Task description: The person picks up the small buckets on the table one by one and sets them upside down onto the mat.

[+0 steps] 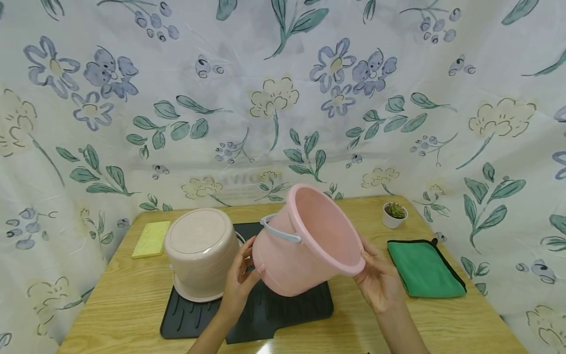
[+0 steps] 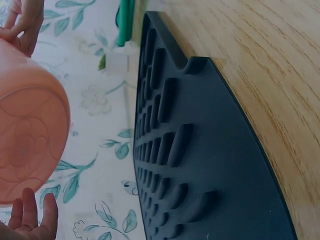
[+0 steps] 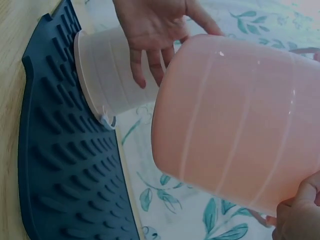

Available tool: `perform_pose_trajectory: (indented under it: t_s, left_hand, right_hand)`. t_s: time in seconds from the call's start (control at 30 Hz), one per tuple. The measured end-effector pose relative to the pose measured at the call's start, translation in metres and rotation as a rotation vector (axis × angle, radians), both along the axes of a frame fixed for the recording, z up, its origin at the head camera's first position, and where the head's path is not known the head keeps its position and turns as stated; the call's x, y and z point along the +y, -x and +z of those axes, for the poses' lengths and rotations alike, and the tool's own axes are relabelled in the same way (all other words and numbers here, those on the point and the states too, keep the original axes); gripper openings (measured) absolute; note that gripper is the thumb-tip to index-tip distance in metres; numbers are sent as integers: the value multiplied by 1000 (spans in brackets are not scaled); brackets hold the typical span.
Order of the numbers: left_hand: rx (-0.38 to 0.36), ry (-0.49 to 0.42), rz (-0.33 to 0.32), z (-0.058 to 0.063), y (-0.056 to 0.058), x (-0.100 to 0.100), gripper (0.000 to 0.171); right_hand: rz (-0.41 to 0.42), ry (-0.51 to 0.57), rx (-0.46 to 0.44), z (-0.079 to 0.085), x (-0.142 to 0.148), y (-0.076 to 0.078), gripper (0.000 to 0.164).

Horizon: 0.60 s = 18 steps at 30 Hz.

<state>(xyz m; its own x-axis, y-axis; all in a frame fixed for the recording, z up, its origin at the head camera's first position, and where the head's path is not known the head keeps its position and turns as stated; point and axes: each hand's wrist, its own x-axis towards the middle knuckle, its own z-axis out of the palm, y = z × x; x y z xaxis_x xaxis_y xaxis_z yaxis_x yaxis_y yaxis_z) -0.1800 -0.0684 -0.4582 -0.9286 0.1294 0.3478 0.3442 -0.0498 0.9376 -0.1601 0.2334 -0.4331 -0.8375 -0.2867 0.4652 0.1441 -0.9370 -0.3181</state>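
A pink bucket [image 1: 283,260] is held tilted above the black drying mat [image 1: 305,307], its mouth facing up and to the right. My right hand [image 1: 380,280] grips the rim, thumb over the edge. At the bucket's lower left, my left hand [image 1: 239,285] supports the base; in the right wrist view that left hand [image 3: 155,35] has its fingers extended and spread against the bottom edge. A pale blue handle [image 1: 283,235] lies against the bucket's side. Left of it, a beige bucket [image 1: 201,246] stands upside down on the mat.
A yellow sponge cloth [image 1: 151,239] lies at the back left of the wooden table [image 1: 115,305]. On the right are a green cloth [image 1: 426,269] with black edging and a small potted succulent [image 1: 393,215]. A floral curtain [image 1: 283,98] closes off the back.
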Motion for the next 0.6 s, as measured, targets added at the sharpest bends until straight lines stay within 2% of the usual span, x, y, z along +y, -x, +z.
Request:
perform_pose_trajectory:
  t_s: [0.2,0.33,0.6]
  left_hand:
    - [36,-47,-41,-6,1,0,66]
    - [60,-117,-116,-10,1,1,69]
    - [162,-290,-243,-10,-3,10,72]
  right_hand:
    - [39,29,-21,-4,-5,-5,53]
    - [74,61,-58,-6,-9,-10,53]
    - [108,100,-48,-3,-19,-18,53]
